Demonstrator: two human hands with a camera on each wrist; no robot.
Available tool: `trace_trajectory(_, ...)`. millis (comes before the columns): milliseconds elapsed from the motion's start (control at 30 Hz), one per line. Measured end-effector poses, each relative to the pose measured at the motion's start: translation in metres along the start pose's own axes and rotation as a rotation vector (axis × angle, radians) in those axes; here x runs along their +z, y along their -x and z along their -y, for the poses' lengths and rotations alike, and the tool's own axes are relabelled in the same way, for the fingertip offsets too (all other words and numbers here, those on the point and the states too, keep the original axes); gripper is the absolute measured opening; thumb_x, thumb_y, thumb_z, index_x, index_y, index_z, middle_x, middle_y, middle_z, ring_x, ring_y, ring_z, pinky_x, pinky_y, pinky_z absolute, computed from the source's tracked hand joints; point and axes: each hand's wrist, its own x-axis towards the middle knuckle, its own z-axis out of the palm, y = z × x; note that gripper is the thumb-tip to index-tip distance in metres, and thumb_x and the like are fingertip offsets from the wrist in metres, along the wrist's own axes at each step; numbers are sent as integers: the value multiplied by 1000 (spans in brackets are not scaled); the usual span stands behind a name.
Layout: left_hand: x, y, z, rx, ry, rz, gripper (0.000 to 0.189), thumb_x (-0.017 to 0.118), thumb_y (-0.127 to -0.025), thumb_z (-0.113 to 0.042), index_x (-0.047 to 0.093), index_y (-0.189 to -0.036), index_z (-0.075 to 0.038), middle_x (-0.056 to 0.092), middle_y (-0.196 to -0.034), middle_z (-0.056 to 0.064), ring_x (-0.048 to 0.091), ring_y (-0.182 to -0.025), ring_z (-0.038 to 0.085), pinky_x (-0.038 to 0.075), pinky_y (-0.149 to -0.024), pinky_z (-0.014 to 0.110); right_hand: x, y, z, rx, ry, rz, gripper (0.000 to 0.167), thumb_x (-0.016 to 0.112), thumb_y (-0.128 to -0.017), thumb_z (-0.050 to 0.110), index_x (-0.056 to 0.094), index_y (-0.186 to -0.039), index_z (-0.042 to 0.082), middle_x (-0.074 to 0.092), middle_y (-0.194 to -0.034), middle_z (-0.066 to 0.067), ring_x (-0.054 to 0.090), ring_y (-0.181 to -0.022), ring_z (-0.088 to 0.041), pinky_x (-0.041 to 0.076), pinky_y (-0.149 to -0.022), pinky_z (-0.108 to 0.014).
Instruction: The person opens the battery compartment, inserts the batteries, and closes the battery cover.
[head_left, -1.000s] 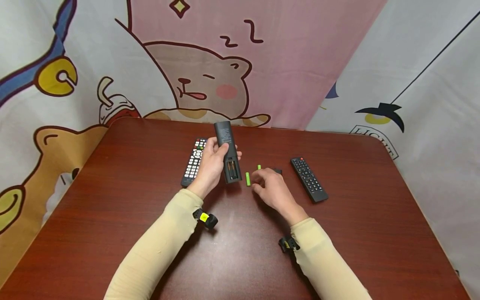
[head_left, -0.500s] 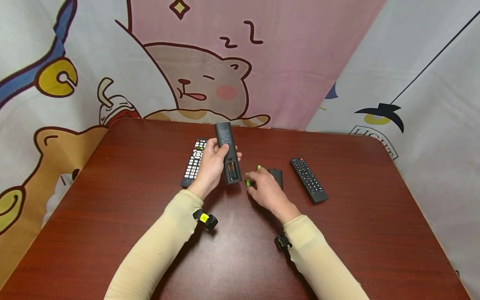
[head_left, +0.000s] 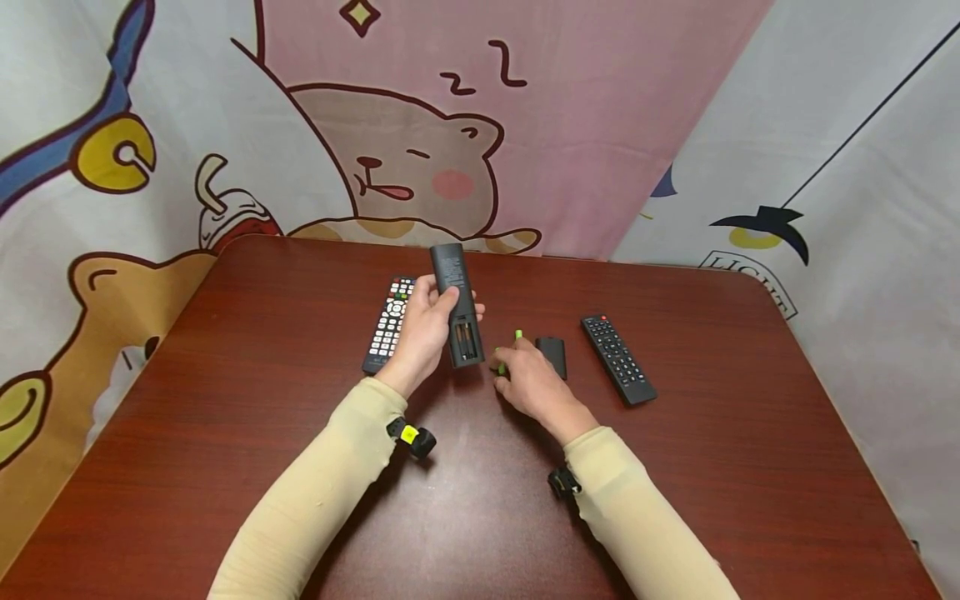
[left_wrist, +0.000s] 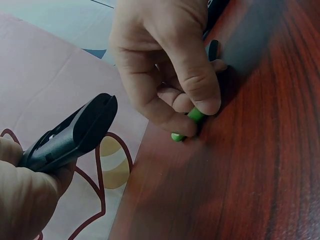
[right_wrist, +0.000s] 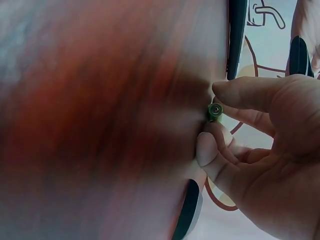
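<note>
My left hand [head_left: 422, 333] grips a black remote control [head_left: 451, 271], back side up and raised above the table. Its battery compartment [head_left: 467, 340] is uncovered, with metal contacts showing. Just to the right, my right hand [head_left: 536, 379] pinches a green battery [left_wrist: 197, 116] between thumb and finger, low over the tabletop. In the right wrist view one end of that battery [right_wrist: 215, 109] faces the camera. A second green battery [head_left: 518, 334] lies behind the right fingers, mostly hidden. Beside that hand is a small black battery cover [head_left: 552, 354].
A black remote with white buttons [head_left: 387, 325] lies left, partly behind my left hand. Another black remote with a red button [head_left: 618, 360] lies to the right. The brown table [head_left: 465, 517] ends at a printed curtain [head_left: 600, 125].
My right hand has moved left onto the nearer green battery and now pinches it. The battery cover has come into fuller view. My left hand and the remote have barely moved.
</note>
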Motion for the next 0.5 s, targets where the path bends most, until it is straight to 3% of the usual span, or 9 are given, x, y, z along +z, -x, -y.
trace_trajectory(300,1,-2,1,-10,10,-7,33,40,-112,-13,35,-143,-4,56,-136,30,72,-103,27,56,-97,42,0,2,-4,14,-31,-22,13,77,-90,6,72,-102,8,64,-101,-13,65,-89,-29,56,-76,-45)
trace_trajectory(500,3,-2,1,-9,22,-14,33,40,-112,-13,35,-143,-4,61,-126,23,72,-102,28,57,-97,42,-1,3,-7,2,-57,-47,12,77,-91,5,71,-100,8,64,-97,-12,62,-87,-28,55,-75,-44)
